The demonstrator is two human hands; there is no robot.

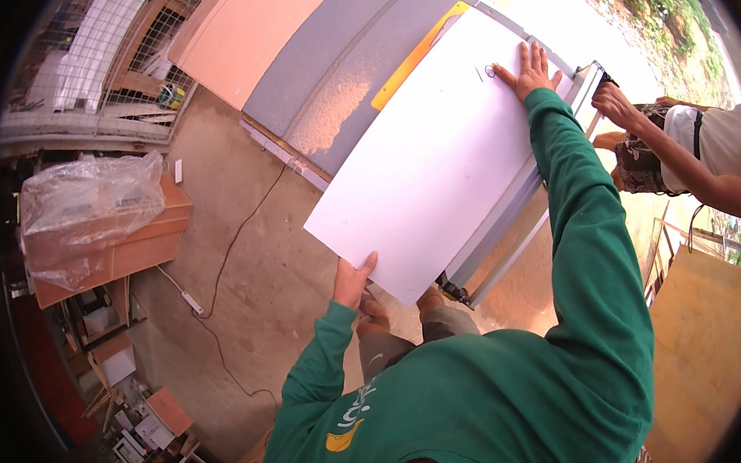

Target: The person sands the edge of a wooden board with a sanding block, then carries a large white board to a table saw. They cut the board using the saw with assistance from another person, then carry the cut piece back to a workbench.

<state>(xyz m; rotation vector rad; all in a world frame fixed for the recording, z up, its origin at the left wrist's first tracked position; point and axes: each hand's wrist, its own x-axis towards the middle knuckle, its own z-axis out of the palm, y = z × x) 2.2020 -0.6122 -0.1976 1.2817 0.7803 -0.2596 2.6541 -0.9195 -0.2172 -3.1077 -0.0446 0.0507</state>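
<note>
A large white panel (426,158) lies slanted across a grey saw table (348,48), its near end sticking out past the table. At that near edge, my left hand (353,281) grips the panel with the thumb on top; its other fingers are hidden underneath. Farther off, my right hand (533,70) rests flat on the panel's far right part, fingers spread. Beside it are small dark pencil-like marks. A long metal fence (507,214) runs along the panel's right side. Partly covered by the panel is a yellow strip (392,84) set in the table.
Sawdust (335,115) lies on the table. A co-worker's hand (613,104) is at the fence's far end. A pinkish board (247,29) adjoins the table on the left. On the floor runs a black cable (239,223); a plastic-covered box (104,215) stands left.
</note>
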